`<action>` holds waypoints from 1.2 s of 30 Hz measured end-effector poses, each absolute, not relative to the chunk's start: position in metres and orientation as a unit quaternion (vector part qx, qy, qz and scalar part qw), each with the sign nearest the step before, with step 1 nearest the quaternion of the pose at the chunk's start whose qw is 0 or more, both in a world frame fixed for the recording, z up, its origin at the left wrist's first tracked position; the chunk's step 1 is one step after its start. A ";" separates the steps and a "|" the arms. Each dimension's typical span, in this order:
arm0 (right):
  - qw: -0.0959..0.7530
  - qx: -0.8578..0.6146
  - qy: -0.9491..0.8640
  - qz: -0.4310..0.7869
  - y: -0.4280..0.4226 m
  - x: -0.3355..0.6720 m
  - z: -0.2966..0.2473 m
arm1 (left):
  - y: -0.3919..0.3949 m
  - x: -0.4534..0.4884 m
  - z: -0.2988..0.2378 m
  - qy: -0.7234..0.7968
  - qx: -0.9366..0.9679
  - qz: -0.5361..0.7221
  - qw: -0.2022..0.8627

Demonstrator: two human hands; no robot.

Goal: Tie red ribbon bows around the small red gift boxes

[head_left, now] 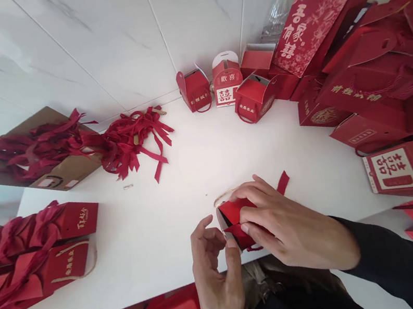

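A small red paper box [234,218] lies at the near edge of the white table [170,218], its flaps partly folded. My right hand [285,225] covers its top, fingers pressed down on the flaps. My left hand [213,264] pinches the box's near left corner between thumb and fingertips. A thin gold cord [224,194] and a red ribbon end [282,182] stick out from behind the box.
A heap of red ribbons [129,141] lies at the back left by a brown cardboard box [55,174]. Finished red boxes [59,247] are stacked left; three small boxes [227,87] stand by the wall. Large red gift boxes [366,69] and a plastic bottle [279,8] fill the right.
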State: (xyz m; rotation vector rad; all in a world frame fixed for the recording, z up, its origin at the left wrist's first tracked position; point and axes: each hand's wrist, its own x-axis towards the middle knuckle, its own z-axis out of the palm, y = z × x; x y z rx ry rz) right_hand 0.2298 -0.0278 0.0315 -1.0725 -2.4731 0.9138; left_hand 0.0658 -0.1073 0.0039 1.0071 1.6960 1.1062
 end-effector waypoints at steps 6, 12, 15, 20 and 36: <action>0.131 -0.364 -0.861 0.329 -0.026 0.225 0.032 | -0.107 0.065 0.003 0.675 0.412 0.437 0.429; 0.137 -0.360 -0.857 0.342 -0.025 0.225 0.034 | -0.108 0.063 0.000 0.664 0.411 0.442 0.443; 0.141 -0.359 -0.854 0.350 -0.024 0.227 0.035 | -0.107 0.064 0.002 0.672 0.392 0.447 0.442; 0.136 -0.358 -0.853 0.354 -0.022 0.227 0.035 | -0.106 0.069 0.006 0.680 0.358 0.460 0.445; 0.216 -0.388 -0.792 0.419 -0.024 0.236 0.025 | -0.099 0.056 -0.003 0.636 0.335 0.446 0.534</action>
